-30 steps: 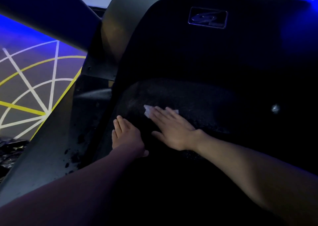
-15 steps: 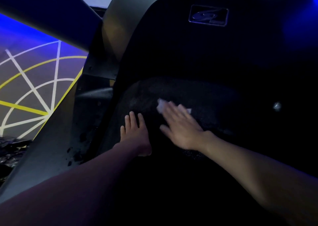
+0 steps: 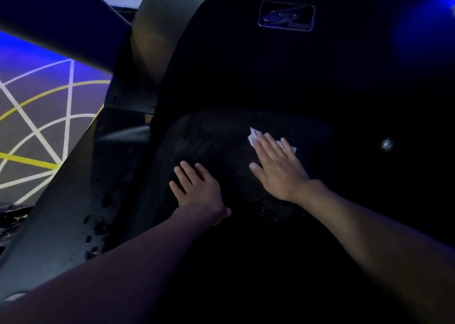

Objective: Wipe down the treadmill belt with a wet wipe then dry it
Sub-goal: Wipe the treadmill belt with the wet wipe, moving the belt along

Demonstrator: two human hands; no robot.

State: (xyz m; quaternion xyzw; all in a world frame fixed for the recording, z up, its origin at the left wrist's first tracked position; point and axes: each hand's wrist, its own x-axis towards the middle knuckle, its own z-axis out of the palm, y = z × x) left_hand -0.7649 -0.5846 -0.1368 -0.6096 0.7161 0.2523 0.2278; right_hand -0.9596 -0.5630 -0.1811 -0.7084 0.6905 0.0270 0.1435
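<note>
On belt [image 3: 209, 139], right grip [image 3: 278, 168] flat, pressing wet wipe [image 3: 252, 136], farther right than 0.5 s ago; left grip [image 3: 199, 190] flat, unmoved.

Wet wipe [image 3: 253, 136]: white, against the black, faintly speckled treadmill belt [image 3: 216, 139]. Floor [image 3: 32, 131]: grey with white and yellow lines in a radial web pattern, blue-lit at far edge. Motor cover [image 3: 246, 65]: black, blue-tinted badge [image 3: 286, 16].

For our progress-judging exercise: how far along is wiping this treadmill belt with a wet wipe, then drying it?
Done: pale streaks on the belt near the left hand suggest some wiping. In hand: the right hand presses the wipe flat on the belt; the left hand rests beside it. Left: remaining belt, then drying.
</note>
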